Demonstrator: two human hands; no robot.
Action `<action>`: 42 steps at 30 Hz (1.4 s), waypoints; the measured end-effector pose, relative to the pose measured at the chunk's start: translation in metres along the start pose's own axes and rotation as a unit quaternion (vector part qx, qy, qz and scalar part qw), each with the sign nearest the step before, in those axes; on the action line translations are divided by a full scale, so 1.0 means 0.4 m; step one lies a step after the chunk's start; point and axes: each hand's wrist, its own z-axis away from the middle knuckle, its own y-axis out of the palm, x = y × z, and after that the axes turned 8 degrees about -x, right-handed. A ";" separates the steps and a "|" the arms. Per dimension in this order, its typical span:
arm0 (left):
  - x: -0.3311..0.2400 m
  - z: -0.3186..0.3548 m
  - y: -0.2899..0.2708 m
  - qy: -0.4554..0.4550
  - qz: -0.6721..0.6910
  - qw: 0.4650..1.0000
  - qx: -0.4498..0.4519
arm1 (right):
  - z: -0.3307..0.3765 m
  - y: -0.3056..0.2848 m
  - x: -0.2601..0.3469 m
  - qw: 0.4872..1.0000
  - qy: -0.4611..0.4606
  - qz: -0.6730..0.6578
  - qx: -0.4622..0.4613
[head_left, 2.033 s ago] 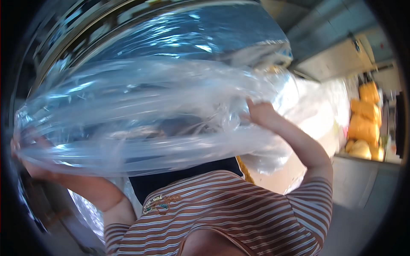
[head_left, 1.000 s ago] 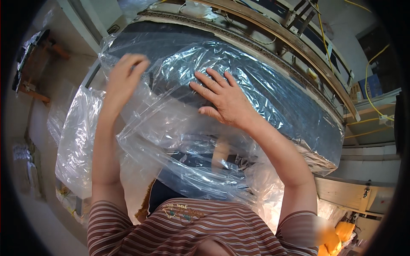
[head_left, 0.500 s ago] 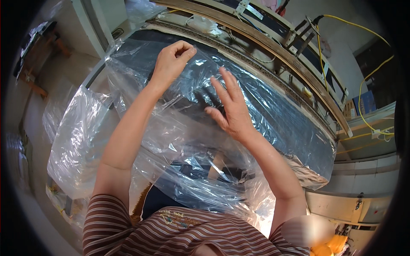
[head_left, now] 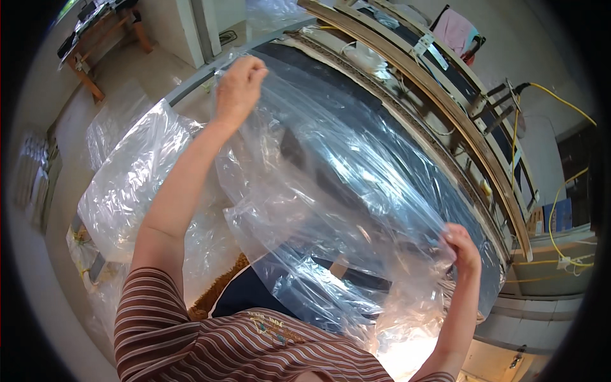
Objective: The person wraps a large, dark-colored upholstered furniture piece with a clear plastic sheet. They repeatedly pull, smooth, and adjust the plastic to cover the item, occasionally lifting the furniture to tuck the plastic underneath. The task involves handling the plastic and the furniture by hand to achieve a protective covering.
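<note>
Dark-topped bench (head_left: 312,69) was noted in the head view, beneath and between the fingers, with a wooden rail (head_left: 445,95) along its far side. Left fingers (head_left: 254,66) were closed on the clear plastic sheet (head_left: 331,153); right fingers (head_left: 459,237) were curled on its opposite end. The sheet stretched between both sets of fingers, above the bench. Crumpled plastic (head_left: 137,172) lay left of the left fingers, nearer the wearer.
</note>
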 end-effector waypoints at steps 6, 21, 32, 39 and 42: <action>0.188 -0.081 -0.028 -0.027 -0.129 0.991 -0.022 | 0.065 -0.102 -0.066 0.993 0.019 -0.086 -0.079; 0.244 -0.152 0.028 -0.016 -0.157 0.987 0.036 | 0.058 -0.023 -0.059 0.980 -0.013 -0.032 -0.195; 0.577 -0.361 0.126 0.002 -0.050 0.999 0.013 | 0.287 0.025 -0.213 0.959 0.193 0.141 0.150; 0.480 -0.261 0.210 0.166 -0.194 0.965 0.056 | 0.707 -0.274 -0.728 0.650 0.458 0.606 0.030; 0.468 -0.267 0.208 0.156 -0.209 0.963 0.067 | 0.831 -0.525 -0.619 0.554 0.373 0.637 -0.384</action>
